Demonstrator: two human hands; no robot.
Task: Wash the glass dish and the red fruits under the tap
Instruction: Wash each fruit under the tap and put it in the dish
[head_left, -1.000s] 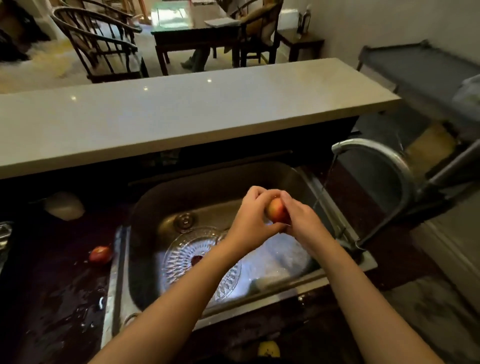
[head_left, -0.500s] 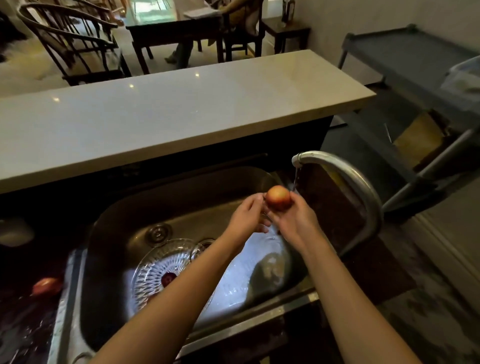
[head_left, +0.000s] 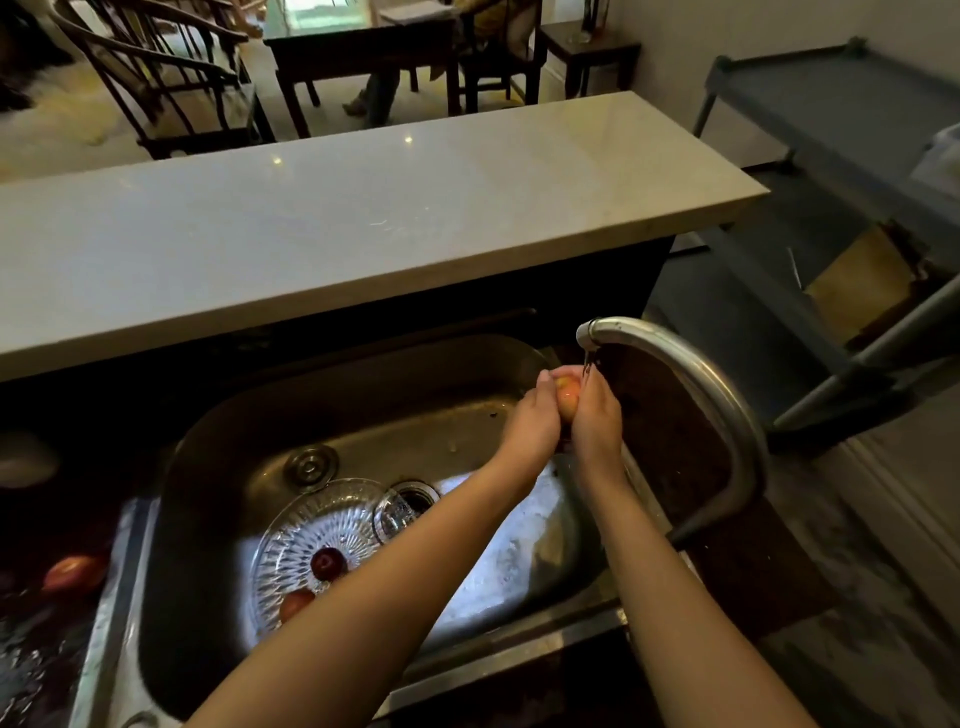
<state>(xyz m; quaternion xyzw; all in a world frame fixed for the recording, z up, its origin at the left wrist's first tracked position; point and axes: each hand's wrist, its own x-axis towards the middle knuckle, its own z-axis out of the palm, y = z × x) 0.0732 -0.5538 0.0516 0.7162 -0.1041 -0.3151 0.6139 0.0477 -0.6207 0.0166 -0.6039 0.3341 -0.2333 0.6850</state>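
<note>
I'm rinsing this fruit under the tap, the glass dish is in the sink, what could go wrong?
The wet fruit between your left hand and right hand could slip and drop into the sink, maybe striking the glass dish. The tap stream lands close to the sink's right edge, so water may splash out.
</note>
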